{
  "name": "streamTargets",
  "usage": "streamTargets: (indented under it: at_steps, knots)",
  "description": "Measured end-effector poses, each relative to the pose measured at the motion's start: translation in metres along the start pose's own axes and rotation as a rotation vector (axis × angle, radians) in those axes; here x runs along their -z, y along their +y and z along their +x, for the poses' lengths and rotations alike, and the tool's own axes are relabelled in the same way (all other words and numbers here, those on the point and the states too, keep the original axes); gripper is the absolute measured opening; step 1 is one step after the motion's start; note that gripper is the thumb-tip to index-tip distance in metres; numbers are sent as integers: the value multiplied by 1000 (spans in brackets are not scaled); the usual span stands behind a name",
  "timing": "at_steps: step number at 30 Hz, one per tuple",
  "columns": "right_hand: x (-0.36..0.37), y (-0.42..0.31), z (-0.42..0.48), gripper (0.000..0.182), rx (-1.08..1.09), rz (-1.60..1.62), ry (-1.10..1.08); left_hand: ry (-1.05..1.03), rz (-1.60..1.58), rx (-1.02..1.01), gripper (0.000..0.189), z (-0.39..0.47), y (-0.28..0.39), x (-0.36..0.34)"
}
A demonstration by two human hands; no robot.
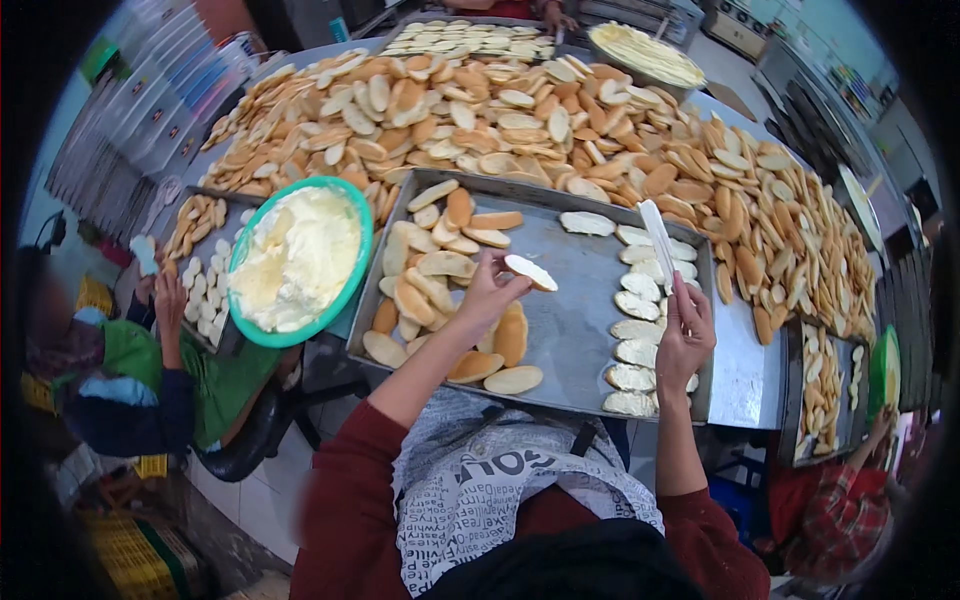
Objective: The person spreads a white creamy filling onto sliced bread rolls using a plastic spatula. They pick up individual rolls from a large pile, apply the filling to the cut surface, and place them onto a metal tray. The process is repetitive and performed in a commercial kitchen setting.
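Note:
Between the fingers of my left hand (491, 289) is a small oval bread slice (531, 273), its upper face coated in white cream. My right hand (685, 330) grips a pale flat spreader (658, 241), its blade pointing away from me. Both hands are above a metal baking tray (555, 322). Uncoated bread slices (431, 292) lie heaped in the tray's left part. Cream-coated slices (636, 351) line its right side in rows, partly hidden by my right hand and the spreader. One coated slice (587, 223) lies apart near the far rim.
A green-rimmed basin of cream (300, 259) overlaps the tray's left side. Beyond the tray spreads a big pile of bread slices (517, 127). Another cream bowl (645, 56) and a filled tray (469, 39) stand at the back. Co-workers (127, 375) are at left, right and far side.

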State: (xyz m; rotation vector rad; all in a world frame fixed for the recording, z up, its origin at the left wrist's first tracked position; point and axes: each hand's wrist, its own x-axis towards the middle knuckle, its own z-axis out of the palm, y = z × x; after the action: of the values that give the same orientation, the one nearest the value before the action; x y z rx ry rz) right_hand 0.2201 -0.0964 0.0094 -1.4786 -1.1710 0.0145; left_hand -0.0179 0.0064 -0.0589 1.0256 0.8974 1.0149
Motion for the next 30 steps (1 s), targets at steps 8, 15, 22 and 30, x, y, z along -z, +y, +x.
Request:
streamTargets:
  at_steps: [8,15,22,30]
  knots:
    - [28,20,-3,33,-127,-13,53,-66,651,-172,44,90,-54,-53]
    - [45,44,-7,32,-149,-43,89,119,1048,-439,43,103,-61,-96]
    - [48,46,-10,31,-176,-7,85,195,1105,-443,48,105,-58,-98]
    - [43,46,-12,30,-146,18,34,439,1197,-571,46,104,-18,-45]
